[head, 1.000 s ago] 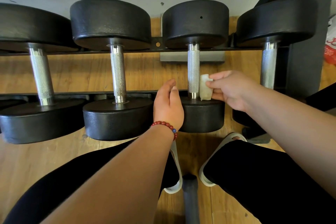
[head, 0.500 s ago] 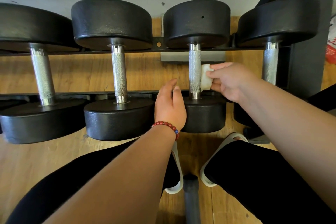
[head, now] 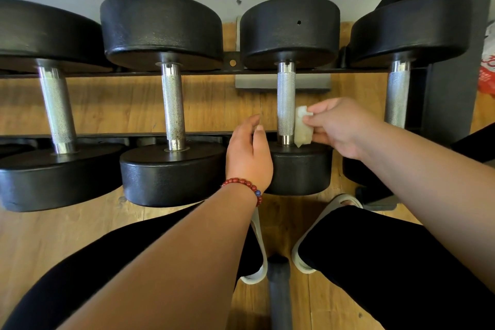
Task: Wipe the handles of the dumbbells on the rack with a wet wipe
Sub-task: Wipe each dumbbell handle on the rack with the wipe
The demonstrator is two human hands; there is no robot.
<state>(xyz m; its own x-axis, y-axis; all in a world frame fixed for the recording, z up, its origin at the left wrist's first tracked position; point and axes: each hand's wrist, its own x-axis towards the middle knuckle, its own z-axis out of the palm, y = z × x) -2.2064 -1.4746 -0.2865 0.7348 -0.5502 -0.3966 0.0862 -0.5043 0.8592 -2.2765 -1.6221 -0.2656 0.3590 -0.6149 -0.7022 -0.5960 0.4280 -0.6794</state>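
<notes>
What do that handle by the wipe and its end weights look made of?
Handle: seemingly steel, chrome-bright, with a crosshatched knurled middle and smooth mirror-like collars. End weights: matte black with a pebbled skin, probably rubber or a coating; which one is unclear.

bracelet (head: 242, 185): red beads (one blue) | trousers (head: 388, 262): black | sandals (head: 320, 222): pale grey

Left to right across the rack (head: 112, 134) lie the first dumbbell (head: 40, 32), second dumbbell (head: 160, 27), third dumbbell (head: 290, 32) and fourth dumbbell (head: 409, 27), each with one head behind the far rail and one before the near rail. My right hand (head: 340, 126) pinches the wet wipe (head: 302, 128) at the right side of the third dumbbell's handle (head: 286, 99), near its nearer end. My left hand (head: 249, 153) lies at the left edge of that dumbbell's near head.
</notes>
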